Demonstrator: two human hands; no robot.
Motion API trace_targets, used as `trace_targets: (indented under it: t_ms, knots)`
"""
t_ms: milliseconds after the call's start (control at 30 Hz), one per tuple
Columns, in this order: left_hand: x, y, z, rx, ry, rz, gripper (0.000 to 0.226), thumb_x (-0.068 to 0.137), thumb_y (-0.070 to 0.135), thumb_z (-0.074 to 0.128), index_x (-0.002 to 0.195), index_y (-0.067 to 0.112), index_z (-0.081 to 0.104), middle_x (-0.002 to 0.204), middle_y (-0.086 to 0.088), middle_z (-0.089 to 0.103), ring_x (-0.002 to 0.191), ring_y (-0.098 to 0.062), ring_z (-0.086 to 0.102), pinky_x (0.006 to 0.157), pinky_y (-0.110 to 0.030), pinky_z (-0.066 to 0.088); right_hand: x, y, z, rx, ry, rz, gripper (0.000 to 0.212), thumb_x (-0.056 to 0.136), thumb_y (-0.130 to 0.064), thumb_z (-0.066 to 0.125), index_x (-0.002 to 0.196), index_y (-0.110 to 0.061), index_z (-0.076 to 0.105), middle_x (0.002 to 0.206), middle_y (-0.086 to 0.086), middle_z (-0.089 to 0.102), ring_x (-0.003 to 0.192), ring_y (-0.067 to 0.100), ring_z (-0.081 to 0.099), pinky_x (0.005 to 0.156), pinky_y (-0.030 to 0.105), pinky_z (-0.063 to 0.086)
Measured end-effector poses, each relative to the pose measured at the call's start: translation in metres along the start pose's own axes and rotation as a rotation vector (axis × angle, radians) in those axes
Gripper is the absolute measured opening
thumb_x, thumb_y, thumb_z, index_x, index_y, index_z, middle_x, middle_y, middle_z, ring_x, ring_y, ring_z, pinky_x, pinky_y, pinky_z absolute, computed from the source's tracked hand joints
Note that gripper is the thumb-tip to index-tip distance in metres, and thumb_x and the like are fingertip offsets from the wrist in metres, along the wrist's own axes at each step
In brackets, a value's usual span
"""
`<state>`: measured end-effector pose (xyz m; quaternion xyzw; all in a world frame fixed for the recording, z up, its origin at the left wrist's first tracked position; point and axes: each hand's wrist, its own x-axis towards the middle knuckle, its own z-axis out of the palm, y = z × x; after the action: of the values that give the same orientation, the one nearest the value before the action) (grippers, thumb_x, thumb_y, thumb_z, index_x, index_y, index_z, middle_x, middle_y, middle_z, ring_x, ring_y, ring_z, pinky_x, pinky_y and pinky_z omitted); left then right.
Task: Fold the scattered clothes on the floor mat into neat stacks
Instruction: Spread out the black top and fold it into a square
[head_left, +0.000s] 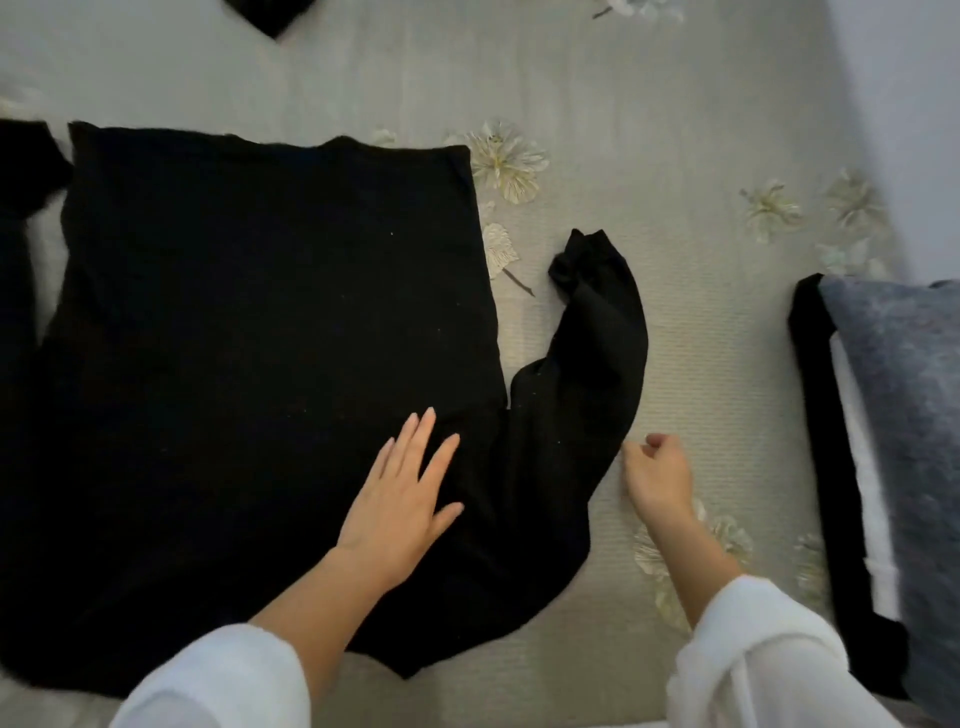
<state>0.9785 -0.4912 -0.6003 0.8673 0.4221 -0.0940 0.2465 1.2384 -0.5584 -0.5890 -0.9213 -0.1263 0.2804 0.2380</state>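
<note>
On the black shirt (260, 312) spread over the mat (717, 374), left hand (402, 499) flat, fingers straight; just beside the shirt's sleeve (587, 364), right hand (657, 475) curled, grip on cloth impossible to tell.

Top blk cloth (270, 13): cut off.

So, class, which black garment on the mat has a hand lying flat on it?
The large black top in the middle, sleeve curving right: the left hand lies flat on it. No hand touches the black pieces at the edges.
</note>
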Motion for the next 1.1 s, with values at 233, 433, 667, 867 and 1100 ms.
trace_targets:
  t_ms: [233, 433, 667, 867, 1100]
  knots:
    - [0.041, 0.000, 0.040, 0.100, 0.101, 0.011, 0.065, 0.094, 0.057, 0.013, 0.149, 0.028, -0.006, 0.158, -0.001, -0.017, 0.143, -0.012, -0.022, 0.114, -0.031, -0.012, 0.074, -0.035, 0.020, 0.046, 0.135, -0.111, 0.041, 0.090, -0.035, 0.054, 0.120, -0.008, 0.050, 0.112, 0.007, 0.060, 0.099, 0.021, 0.054, 0.082, 0.031, 0.039]
    - [0.043, 0.002, 0.039, 0.097, 0.077, 0.008, 0.066, 0.091, 0.051, 0.024, 0.150, 0.022, 0.015, 0.160, -0.006, 0.006, 0.147, -0.017, 0.002, 0.118, -0.032, 0.001, 0.096, -0.067, 0.031, 0.118, 0.051, 0.000, 0.040, 0.074, -0.019, 0.072, 0.107, -0.005, 0.055, 0.100, 0.008, 0.061, 0.088, 0.023, 0.059, 0.071, 0.032, 0.051]
    - [0.042, 0.006, 0.036, 0.111, 0.077, -0.003, 0.066, 0.091, 0.049, 0.023, 0.149, 0.019, 0.019, 0.159, -0.008, 0.009, 0.147, -0.020, 0.006, 0.118, -0.034, 0.003, 0.095, -0.047, -0.042, 1.146, -0.003, 0.295, 0.048, 0.046, -0.010, 0.053, 0.092, -0.007, 0.063, 0.101, 0.012, 0.071, 0.091, 0.033, 0.068, 0.081, 0.043, 0.056]
    - [0.043, 0.004, 0.037, 0.101, 0.079, 0.005, 0.066, 0.091, 0.049, 0.024, 0.150, 0.018, 0.020, 0.159, -0.008, 0.009, 0.147, -0.019, 0.004, 0.118, -0.033, 0.000, 0.059, -0.026, -0.058, 1.319, -0.160, 0.314, 0.032, 0.079, -0.013, 0.057, 0.109, -0.013, 0.067, 0.106, 0.008, 0.072, 0.094, 0.025, 0.070, 0.085, 0.036, 0.054]
    - [0.039, 0.001, 0.038, 0.047, 0.094, 0.020, 0.065, 0.093, 0.053, 0.015, 0.150, 0.023, 0.006, 0.160, -0.004, -0.002, 0.147, -0.014, -0.008, 0.119, -0.031, -0.005, 0.020, -0.077, -0.069, 1.453, -0.131, 0.042, 0.013, 0.091, -0.008, 0.049, 0.083, -0.008, 0.059, 0.075, 0.003, 0.064, 0.072, 0.018, 0.064, 0.081, 0.028, 0.051]
